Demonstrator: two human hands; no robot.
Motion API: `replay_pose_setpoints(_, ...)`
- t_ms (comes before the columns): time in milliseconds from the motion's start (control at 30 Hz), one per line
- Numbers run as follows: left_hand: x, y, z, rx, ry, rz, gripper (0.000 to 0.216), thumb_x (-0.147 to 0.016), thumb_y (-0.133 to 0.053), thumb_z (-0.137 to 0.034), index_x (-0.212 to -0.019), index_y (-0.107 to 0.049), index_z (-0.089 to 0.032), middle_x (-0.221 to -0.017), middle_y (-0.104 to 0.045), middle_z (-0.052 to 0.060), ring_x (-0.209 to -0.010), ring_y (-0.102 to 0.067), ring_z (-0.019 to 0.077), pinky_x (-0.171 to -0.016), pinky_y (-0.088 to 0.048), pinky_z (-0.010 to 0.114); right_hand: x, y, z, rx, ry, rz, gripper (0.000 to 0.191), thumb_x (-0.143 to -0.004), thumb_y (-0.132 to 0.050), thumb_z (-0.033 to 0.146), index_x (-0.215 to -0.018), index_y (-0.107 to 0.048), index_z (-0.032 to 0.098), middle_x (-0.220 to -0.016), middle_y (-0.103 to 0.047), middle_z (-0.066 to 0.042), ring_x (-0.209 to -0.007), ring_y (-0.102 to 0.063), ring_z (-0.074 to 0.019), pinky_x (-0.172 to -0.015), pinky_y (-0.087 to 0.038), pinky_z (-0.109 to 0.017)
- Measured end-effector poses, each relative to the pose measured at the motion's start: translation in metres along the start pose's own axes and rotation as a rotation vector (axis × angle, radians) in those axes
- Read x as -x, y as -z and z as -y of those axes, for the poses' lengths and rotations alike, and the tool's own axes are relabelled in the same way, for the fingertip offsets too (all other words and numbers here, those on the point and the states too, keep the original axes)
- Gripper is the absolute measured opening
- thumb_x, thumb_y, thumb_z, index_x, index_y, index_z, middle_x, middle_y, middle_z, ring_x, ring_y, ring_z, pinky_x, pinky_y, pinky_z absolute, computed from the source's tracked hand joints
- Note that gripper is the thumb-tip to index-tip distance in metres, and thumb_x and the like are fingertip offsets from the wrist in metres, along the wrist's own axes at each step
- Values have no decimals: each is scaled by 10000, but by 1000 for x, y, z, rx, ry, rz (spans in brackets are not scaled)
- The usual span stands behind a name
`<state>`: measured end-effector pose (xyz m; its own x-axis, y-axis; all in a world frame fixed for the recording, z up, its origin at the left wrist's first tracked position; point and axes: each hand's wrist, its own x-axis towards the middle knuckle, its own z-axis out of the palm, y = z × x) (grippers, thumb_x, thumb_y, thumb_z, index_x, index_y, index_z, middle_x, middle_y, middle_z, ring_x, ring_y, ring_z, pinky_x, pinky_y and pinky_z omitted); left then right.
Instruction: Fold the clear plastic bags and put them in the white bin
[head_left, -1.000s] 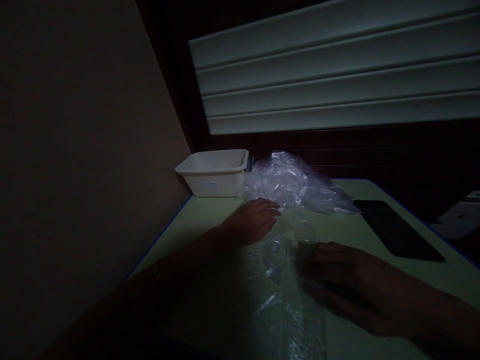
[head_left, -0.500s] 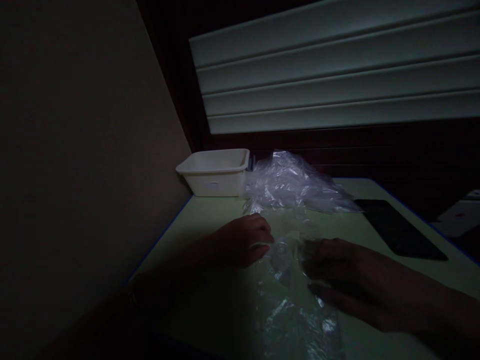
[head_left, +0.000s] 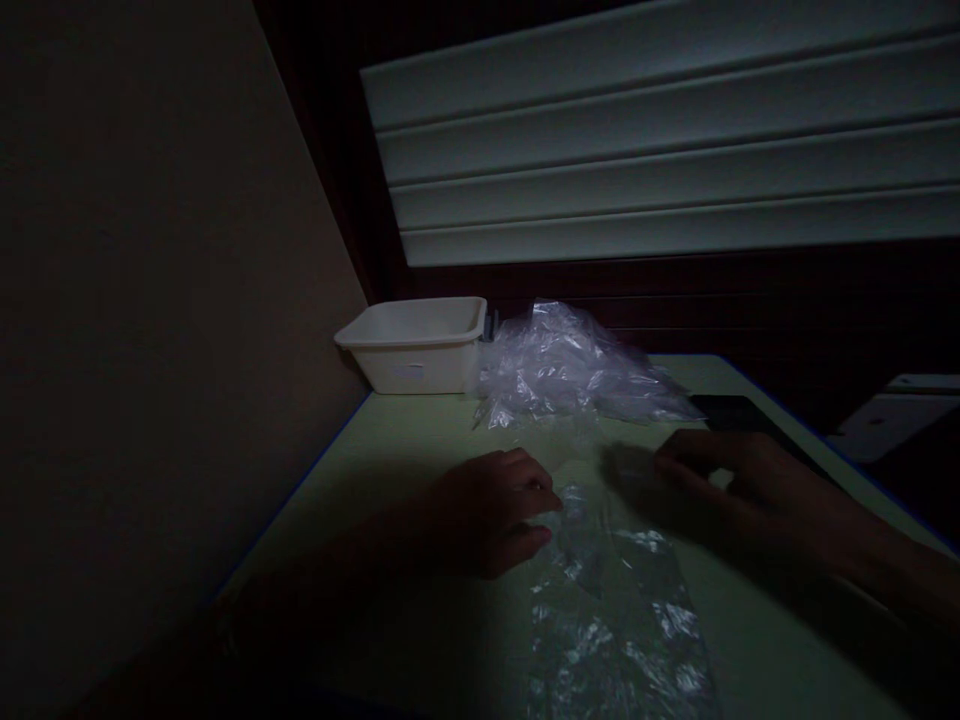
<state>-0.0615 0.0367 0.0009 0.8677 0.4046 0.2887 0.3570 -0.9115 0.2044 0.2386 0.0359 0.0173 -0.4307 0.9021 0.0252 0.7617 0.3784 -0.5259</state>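
Note:
A clear plastic bag (head_left: 615, 620) lies spread on the pale green table, running toward me to the lower edge of the view. My left hand (head_left: 499, 515) is at its upper left edge, thumb and fingers apart, with the fingertips at or just over the plastic. Up and to the right of the bag, apart from it, is my right hand (head_left: 739, 480). Its thumb and forefinger curve together in a pinch with a small gap behind the tips. Whether anything thin is between them is too dark to tell.
Behind the hands sits a heap of clear plastic bags (head_left: 577, 365), beside a white plastic basin (head_left: 416, 350) at the back left. A dark flat tablet-like thing (head_left: 739, 412) lies partly behind my right hand. A wall (head_left: 187, 250) borders the table (head_left: 405, 430) on the left.
My right hand has moved off the bag, up and to the right, and its fingers have drawn together. The bag lies flatter and wider. My left hand has barely moved.

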Motion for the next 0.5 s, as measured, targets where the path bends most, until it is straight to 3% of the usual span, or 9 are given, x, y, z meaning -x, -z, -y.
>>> replay_pose_setpoints(67, 0, -5, -4, 10, -23, -2, 299, -901, -532, -277, -1142, -594, -110, -1129, -612, 130, -1040, -546, 227, -916, -450, 371, -6, 2, -18, 62, -132, -47, 311, -913, -451, 397, -754, -624, 193, -714, -660, -85, -620, -611, -210, -552, -428, -316)
replay_pose_setpoints(133, 1, -10, -8, 11, -31, 4, 348, -915, -517, -322, -1194, -567, -120, -1195, -595, 134, -1095, -530, 239, -945, -434, 394, -12, 2, -32, -36, -279, 18, 267, -864, -520, 387, -747, -644, 181, -707, -682, -106, -617, -631, -228, -560, -445, -330)
replay_pose_setpoints(200, 2, -13, -10, 8, -22, 35, 389, -920, -510, -354, -1242, -538, -136, -1259, -569, 128, -1140, -513, 249, -959, -425, 416, -16, 0, -39, -110, -298, 54, 304, -877, -489, 404, -778, -658, 171, -700, -694, -102, -590, -633, -218, -539, -457, -321)
replay_pose_setpoints(267, 3, -14, -11, 8, -15, 68, 407, -921, -509, -365, -1265, -521, -148, -1292, -552, 118, -1167, -502, 248, -968, -420, 423, -17, -4, -38, -188, -296, 49, 359, -893, -453, 442, -775, -654, 169, -681, -683, -91, -557, -606, -192, -509, -446, -303)
replay_pose_setpoints(500, 2, -14, -10, -4, -12, 71, 395, -904, -537, -371, -1237, -544, -159, -1273, -564, 113, -1160, -513, 248, -958, -430, 425, -18, -20, -10, -659, -366, -83, 374, -772, -614, 440, -1004, -593, 147, -630, -578, -27, -492, -484, -129, -439, -354, -259)
